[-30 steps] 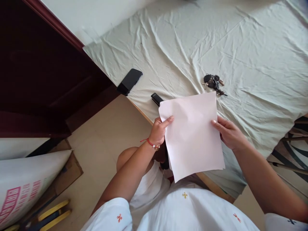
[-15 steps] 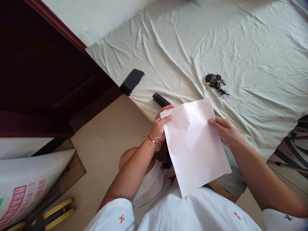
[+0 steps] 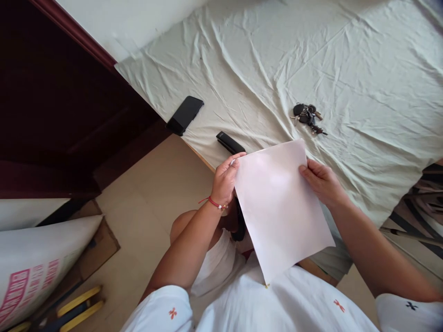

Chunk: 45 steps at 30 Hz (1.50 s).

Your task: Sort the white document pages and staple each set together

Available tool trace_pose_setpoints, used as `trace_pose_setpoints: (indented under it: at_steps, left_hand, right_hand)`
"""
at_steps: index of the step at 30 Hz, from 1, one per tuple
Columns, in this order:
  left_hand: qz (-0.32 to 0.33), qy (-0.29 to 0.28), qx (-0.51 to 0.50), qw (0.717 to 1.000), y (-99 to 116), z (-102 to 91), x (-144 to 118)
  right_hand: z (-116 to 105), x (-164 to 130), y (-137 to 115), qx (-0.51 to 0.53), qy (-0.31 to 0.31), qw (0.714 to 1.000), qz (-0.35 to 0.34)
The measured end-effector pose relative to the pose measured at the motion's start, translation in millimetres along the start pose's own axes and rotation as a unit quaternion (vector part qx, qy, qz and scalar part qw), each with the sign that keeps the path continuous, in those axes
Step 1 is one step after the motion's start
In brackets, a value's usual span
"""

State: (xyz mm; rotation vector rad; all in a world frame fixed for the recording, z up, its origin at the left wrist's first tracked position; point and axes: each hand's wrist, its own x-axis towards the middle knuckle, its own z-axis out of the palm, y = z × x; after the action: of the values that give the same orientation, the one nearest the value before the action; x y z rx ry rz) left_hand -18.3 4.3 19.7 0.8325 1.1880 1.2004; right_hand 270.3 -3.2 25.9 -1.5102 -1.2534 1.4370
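Between my hands hangs a white sheet of paper, its lower edge over my lap. My left hand is closed on the upper left corner, thumb on top and fingers behind. On the right edge, my right hand pinches the paper, its other fingers partly hidden. Whether it is one sheet or more I cannot tell. Just beyond my left hand, a black stapler-like object lies on the cloth, its near end close to the paper.
A pale green cloth covers the table. On it lie a black phone near the left edge and a bunch of keys beyond the paper. A printed white sack and a yellow-and-black object are at lower left.
The paper has become flatter, with its crease smoothed out. My left hand has shifted slightly on the corner, its thumb drawn back. The whole view has drifted a little.
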Motion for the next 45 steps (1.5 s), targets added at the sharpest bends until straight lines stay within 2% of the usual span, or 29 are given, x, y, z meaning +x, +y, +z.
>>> trace_pose_setpoints:
  at_steps: [4,7,11,13,16,21,25,29,33,37,42,45]
  left_hand:
    - [0.102,0.022,0.143,0.984,4.2,-0.2,-0.6]
    - [0.119,0.025,0.199,0.972,6.6,4.9,-0.7]
    - [0.127,0.043,0.239,0.962,0.4,6.4,5.0]
    - [0.113,0.068,0.246,0.96,-5.1,3.2,9.6]
    - [0.049,0.085,0.2,0.975,-9.6,-1.7,15.0]
    - [-0.05,0.107,0.116,0.986,-2.1,-0.4,21.1]
    - [-0.067,0.134,0.12,0.981,2.2,2.0,27.8]
    - [-0.057,0.152,0.171,0.972,-2.8,-0.4,35.2]
    - [-0.025,0.146,0.247,0.958,-8.1,-6.1,41.9]
    - [0.043,0.145,0.31,0.939,-4.8,-9.4,44.2]
    - [0.109,0.166,0.333,0.922,1.5,-7.6,42.0]
    - [0.162,0.143,0.344,0.914,1.1,-8.2,42.0]
  right_hand:
    - [1.2,10.9,-8.8,0.082,-0.013,0.996,0.013]
    - [6.8,21.5,-18.1,0.1,0.001,0.994,0.037]
    - [11.8,39.7,-23.6,0.055,0.029,0.997,0.045]
    - [10.2,49.8,-24.1,-0.003,0.041,0.999,0.024]
    - [4.7,63.0,-27.0,-0.107,0.045,0.993,-0.01]
    - [1.2,80.1,-39.2,-0.227,0.043,0.971,-0.053]
    - [3.7,95.5,-49.7,-0.296,0.046,0.951,-0.082]
    - [7.7,110.6,-61.0,-0.339,0.031,0.936,-0.093]
    - [11.7,126.0,-71.8,-0.389,0.015,0.913,-0.124]
    - [14.7,139.0,-84.1,-0.437,0.016,0.889,-0.134]
    - [17.4,145.8,-98.5,-0.476,0.029,0.869,-0.13]
    - [17.2,148.8,-100.7,-0.48,0.031,0.866,-0.136]
